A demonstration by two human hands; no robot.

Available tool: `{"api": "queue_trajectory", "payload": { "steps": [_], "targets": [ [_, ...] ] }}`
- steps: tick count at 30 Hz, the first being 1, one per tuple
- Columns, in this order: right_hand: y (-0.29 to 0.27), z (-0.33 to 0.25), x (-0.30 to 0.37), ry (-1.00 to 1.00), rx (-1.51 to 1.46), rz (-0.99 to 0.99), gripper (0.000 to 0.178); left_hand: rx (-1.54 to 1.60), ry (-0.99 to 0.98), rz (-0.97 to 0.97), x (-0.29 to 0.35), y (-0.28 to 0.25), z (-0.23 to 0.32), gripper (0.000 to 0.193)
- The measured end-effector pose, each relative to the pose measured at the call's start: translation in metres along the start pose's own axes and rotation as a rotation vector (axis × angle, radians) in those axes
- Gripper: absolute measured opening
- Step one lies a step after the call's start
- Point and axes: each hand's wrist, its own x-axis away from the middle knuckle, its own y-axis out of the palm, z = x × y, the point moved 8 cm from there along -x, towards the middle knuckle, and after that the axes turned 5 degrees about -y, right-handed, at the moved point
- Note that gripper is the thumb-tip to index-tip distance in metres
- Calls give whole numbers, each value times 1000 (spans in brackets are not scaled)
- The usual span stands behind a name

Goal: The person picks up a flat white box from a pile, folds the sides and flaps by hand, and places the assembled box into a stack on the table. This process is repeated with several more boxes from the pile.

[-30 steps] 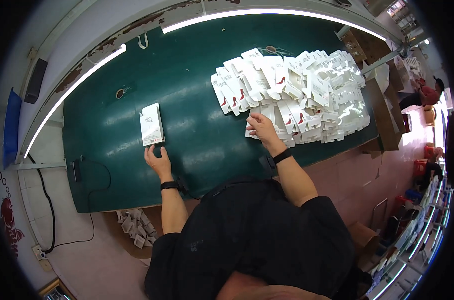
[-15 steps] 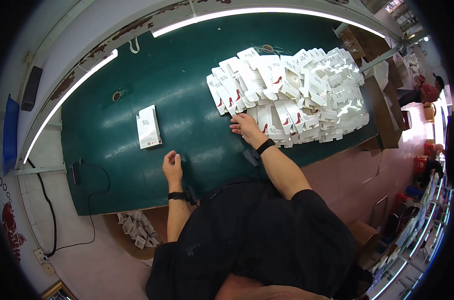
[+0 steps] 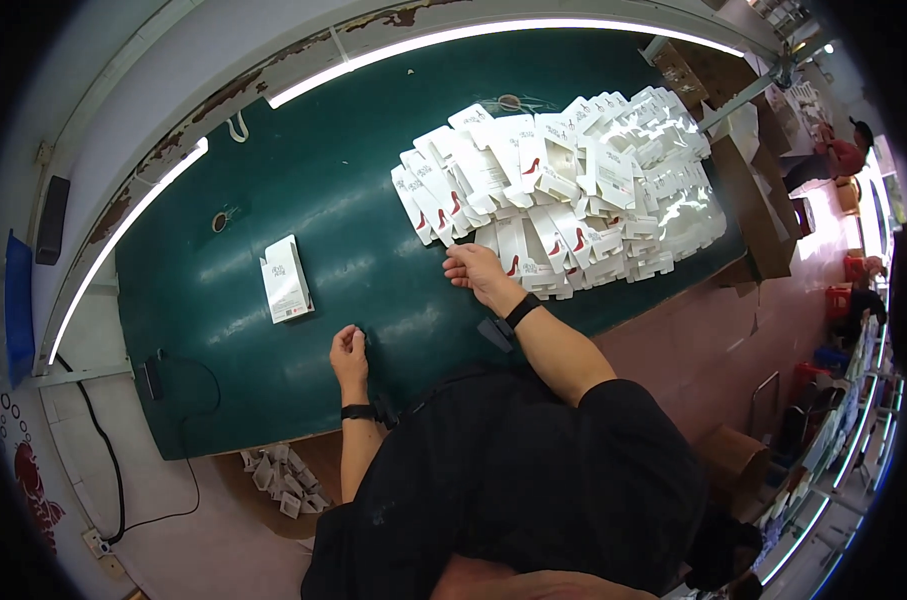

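Note:
My right hand [image 3: 476, 272] is at the near-left edge of a big pile of white cartons [image 3: 493, 172]. Its fingers are loosely bent and apart, close to a carton's lower corner; contact is hard to make out, and no carton is seen in its grasp. Many cartons in the pile carry a red high-heeled shoe print. My left hand [image 3: 348, 352] hovers over the near side of the table, fingers curled in, with nothing visible in them. Beyond it, slightly left, a single white carton [image 3: 287, 280] lies by itself on the green tabletop.
The green table [image 3: 343, 200] has cable holes. A black device with a cord [image 3: 151, 378] sits at its left edge. Below the near edge, an open brown box [image 3: 235, 480] holds white pieces. Brown cardboard boxes [image 3: 758, 215] stand right. Another person [image 3: 845, 158] is far right.
The view has shifted, so the table and cartons sit lower and further left. My right hand stays by the pile's edge with its fingers more bent. My left hand's fingers are more curled.

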Motion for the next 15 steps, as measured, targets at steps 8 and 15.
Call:
{"api": "queue_trajectory", "payload": {
  "steps": [8,15],
  "targets": [
    [-87,-131,46,-716,154,413,21,49,-48,-29,-4,11,3,26],
    [-100,-197,94,-1183,1289,864,38,51,-46,-40,-3,13,-1,26]
  ]
}}
